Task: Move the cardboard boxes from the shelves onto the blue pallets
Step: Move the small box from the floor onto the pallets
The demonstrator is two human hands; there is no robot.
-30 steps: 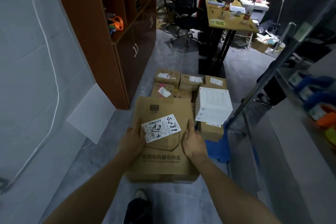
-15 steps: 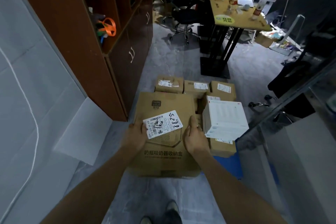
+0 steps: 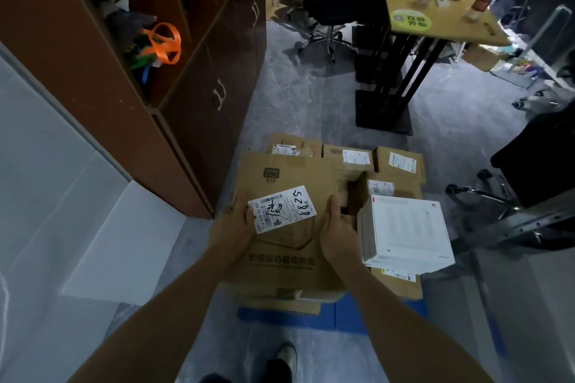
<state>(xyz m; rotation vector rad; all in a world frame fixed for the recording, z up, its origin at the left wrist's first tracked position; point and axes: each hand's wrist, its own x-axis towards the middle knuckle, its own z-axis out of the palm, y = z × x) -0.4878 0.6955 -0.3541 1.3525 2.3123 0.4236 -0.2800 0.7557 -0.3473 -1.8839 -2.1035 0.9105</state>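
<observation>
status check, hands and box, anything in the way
Gripping the big box: left hand, right hand. Box over the blue pallet. Tight beside right hand: white box.

Dim, bluish indoor light, soft shadows, mild blur, with strong wide-angle bending toward the edges.

An office doubling as a parcel store is shown: a black mesh swivel chair [image 3: 329,8] and cluttered yellow-topped desk [image 3: 451,23] far beyond the right hand [image 3: 337,233], a tall brown wooden cabinet [image 3: 93,78] left of it, and labelled brown cardboard boxes [image 3: 401,165] just beyond.
</observation>
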